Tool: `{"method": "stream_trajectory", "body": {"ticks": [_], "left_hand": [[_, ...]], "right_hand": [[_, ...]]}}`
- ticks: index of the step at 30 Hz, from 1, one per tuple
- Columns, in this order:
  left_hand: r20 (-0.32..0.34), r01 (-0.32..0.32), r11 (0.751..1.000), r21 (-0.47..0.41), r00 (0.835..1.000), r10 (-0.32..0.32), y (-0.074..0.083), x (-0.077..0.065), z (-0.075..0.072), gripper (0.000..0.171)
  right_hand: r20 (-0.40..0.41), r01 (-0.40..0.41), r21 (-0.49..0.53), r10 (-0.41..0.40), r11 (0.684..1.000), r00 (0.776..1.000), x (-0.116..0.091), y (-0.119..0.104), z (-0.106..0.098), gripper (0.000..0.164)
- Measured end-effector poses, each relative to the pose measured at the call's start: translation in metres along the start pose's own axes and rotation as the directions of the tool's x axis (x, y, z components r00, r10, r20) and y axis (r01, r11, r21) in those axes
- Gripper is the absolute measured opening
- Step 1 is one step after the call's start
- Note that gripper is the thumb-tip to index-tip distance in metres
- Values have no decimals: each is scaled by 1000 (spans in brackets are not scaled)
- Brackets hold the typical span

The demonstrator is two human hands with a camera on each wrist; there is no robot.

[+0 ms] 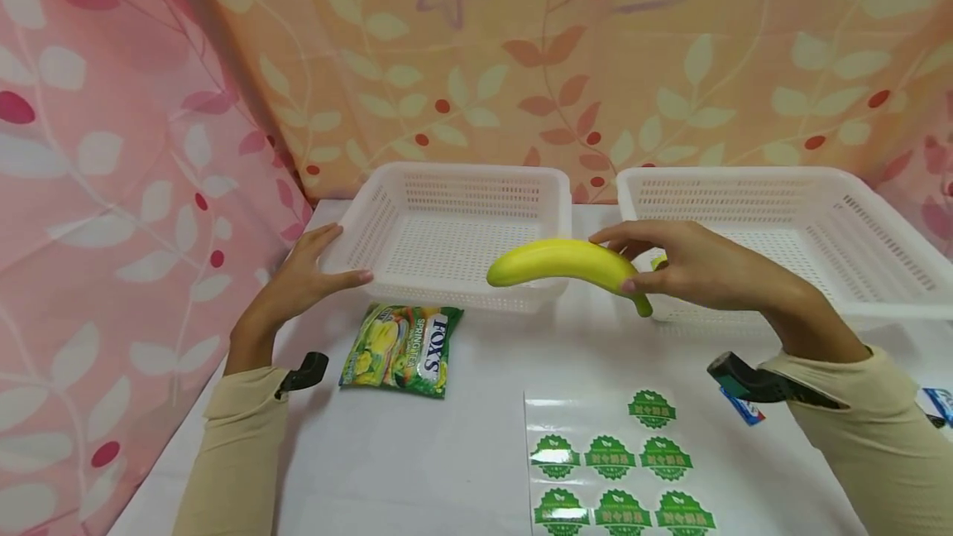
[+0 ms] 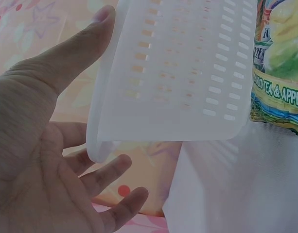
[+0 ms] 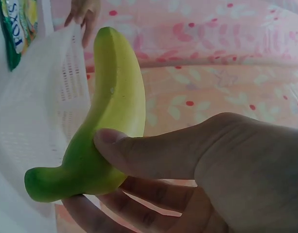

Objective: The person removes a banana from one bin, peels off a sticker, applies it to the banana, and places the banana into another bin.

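In the head view a yellow banana (image 1: 560,261) is held over the gap between two white baskets, overlapping the right front corner of the left basket (image 1: 476,294). My right hand (image 1: 688,265) pinches it near the stem end, thumb on one side and fingers on the other. In the right wrist view the banana (image 3: 114,97) shows a greenish stem. My left hand (image 1: 301,275) is at the left basket's near left corner, thumb and fingers spread about the rim (image 2: 97,121). A green FOX'S candy bag (image 1: 402,350) lies just before that basket.
To the right stands another white basket (image 1: 737,180); a small yellow-green thing (image 1: 658,261) shows behind my right fingers. A sheet of green round stickers (image 1: 610,457) lies in front. Small blue-and-red packets (image 1: 743,408) lie by my right sleeve. Patterned cloth (image 1: 476,64) hangs behind.
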State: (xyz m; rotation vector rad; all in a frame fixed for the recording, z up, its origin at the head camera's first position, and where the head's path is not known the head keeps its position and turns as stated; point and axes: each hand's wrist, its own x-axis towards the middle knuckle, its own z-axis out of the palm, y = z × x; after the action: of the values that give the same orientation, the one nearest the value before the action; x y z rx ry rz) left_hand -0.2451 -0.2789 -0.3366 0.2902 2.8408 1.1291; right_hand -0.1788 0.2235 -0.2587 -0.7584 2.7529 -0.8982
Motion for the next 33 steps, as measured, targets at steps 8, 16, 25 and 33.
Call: {"method": "stream_trajectory", "body": {"ticks": [8,16,25,33], "left_hand": [[-2,3,1000,-9,1000,-3,1,-3,-2,110],[1,-2,1000,-12,1000,2,0,-2,0,110],[4,-17,1000,6,1000,17,5,-2,-1,108],[-110,-69,994,79,991,78,44,-14,9,86]], "right_hand": [[15,-56,74,55,996,998,-35,12,35,60],[67,-87,24,85,996,994,-44,22,65,56],[57,-67,-29,68,997,996,-40,46,83,49],[59,-120,-70,124,990,990,-37,57,85,49]]}}
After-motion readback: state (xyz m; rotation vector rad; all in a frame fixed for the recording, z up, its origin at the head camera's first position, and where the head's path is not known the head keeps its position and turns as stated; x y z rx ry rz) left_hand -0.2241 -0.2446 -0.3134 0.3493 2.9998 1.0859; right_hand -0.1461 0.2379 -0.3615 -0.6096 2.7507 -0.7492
